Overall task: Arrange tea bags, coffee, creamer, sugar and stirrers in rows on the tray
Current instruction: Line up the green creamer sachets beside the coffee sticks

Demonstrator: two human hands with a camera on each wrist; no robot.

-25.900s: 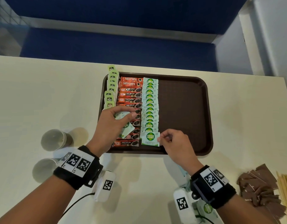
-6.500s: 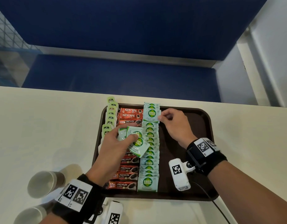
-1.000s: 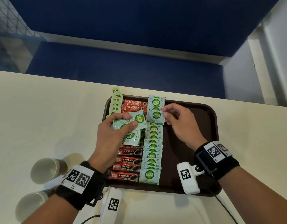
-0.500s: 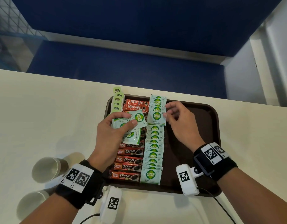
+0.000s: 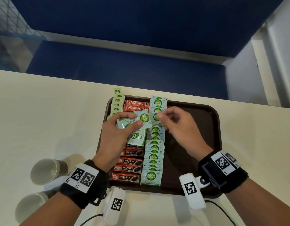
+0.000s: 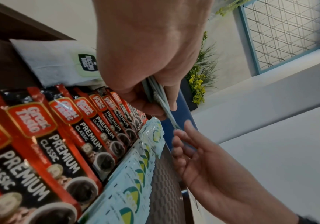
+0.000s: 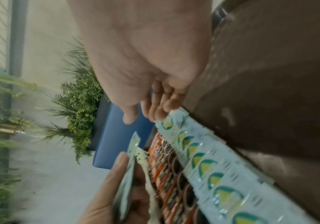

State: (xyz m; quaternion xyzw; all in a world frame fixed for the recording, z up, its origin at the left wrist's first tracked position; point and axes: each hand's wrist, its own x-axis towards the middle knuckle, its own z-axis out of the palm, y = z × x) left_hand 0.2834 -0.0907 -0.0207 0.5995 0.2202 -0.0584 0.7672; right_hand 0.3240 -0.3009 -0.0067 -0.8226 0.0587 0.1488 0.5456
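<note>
Risk: spare sugar sachets fanned in left-hand pinch, slipping onto coffee row; right hand pinching sachet at tray 12 o'clock end, nudging sugar row crooked.

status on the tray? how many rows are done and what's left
Done: the tea bag row along the tray's left edge and the coffee stick row beside it. In hand: the coco sugar row; the left hand holds spare sugar sachets, the right hand is at a sachet near the row's far end. Left: the tray's right half is bare; no creamer or stirrers in view.
</note>
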